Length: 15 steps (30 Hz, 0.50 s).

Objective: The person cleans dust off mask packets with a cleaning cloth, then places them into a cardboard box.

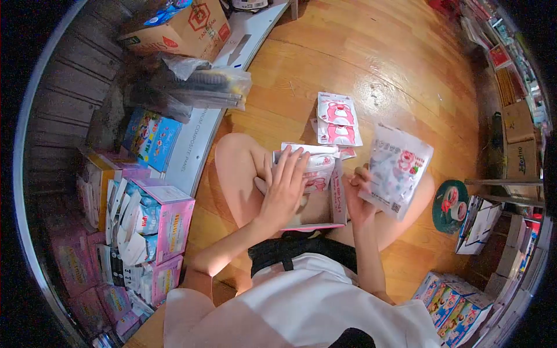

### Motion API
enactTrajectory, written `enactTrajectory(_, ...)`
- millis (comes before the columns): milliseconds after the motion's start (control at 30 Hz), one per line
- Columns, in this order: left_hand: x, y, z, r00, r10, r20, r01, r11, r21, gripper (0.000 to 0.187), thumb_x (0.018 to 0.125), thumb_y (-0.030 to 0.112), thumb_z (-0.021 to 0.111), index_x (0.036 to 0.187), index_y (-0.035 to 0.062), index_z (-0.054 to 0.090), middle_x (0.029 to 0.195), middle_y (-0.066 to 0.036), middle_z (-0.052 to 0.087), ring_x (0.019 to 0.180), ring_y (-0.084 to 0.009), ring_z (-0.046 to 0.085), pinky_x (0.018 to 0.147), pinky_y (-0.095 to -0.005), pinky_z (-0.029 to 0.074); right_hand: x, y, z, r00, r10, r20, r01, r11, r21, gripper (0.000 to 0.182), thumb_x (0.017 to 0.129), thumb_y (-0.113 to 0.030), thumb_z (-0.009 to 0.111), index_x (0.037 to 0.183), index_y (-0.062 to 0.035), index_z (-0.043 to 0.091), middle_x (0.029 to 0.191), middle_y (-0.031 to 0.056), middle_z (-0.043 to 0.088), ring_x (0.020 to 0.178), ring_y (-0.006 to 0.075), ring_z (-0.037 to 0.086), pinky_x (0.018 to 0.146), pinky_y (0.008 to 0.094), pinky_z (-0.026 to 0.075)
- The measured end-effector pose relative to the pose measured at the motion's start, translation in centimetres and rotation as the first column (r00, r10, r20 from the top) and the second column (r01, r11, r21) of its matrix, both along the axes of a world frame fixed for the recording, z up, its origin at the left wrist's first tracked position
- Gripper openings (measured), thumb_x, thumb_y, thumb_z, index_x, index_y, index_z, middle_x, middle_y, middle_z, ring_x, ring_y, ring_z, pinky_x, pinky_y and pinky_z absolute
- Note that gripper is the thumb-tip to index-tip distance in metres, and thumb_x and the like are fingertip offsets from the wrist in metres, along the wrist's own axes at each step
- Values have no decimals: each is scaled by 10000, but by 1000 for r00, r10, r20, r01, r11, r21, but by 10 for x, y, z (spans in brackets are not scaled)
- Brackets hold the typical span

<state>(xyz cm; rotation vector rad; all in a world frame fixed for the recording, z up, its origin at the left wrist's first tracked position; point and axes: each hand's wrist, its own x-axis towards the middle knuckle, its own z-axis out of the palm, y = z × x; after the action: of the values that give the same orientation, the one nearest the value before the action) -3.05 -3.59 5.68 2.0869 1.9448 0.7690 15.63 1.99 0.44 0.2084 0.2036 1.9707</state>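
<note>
In my lap sits a pink-and-white open cardboard box (338, 200), with several white packets (318, 178) standing in its far part. My left hand (284, 182) lies over the box's left side, fingers stretched out against these packets. Beside the box on the right, my right hand (361, 188) pinches the left edge of a white plastic packet (400, 168) printed with a pink bear and dark lettering. The packet is tilted and hangs above my knee. Just beyond the box, a small stack of pink-and-white bear packets (337, 119) lies on the floor.
Pink boxes (174, 217) stuffed with packets stand at my left. A blue box (152, 139), plastic-wrapped goods (203, 87) and a brown carton (180, 32) line the left shelf. On the right are a green round tray (440, 204) with tape rolls and blue-and-white boxes (455, 307).
</note>
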Motion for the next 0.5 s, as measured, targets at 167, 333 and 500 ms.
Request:
enactTrajectory(167,-9,4,-2,999,-36,-18,35,997,-73,454,850,51,543,1291,62,436,1292,-130,428,1300,-327,337,1086,-603,103,-1,-11,2,991,78,111,-73,996,-47,280,909,-250,530,1061,-15,514,744,34,376,573,113,407,797,292,311)
enactTrajectory(333,-20,14,5,996,-91,18,92,993,-80,358,820,50,576,1172,50,511,1117,-112,477,1179,-302,427,1084,-598,103,-7,-16,9,963,83,257,-92,996,23,230,931,-286,518,963,-59,537,667,12,371,510,83,361,729,283,329)
enactTrajectory(500,-19,17,0,994,-99,39,101,994,-44,299,804,72,610,1095,56,545,1052,-99,491,1123,-296,457,1075,-592,128,-6,-17,19,932,92,351,-120,991,57,246,941,-310,503,869,-76,533,642,11,379,485,83,341,685,272,344)
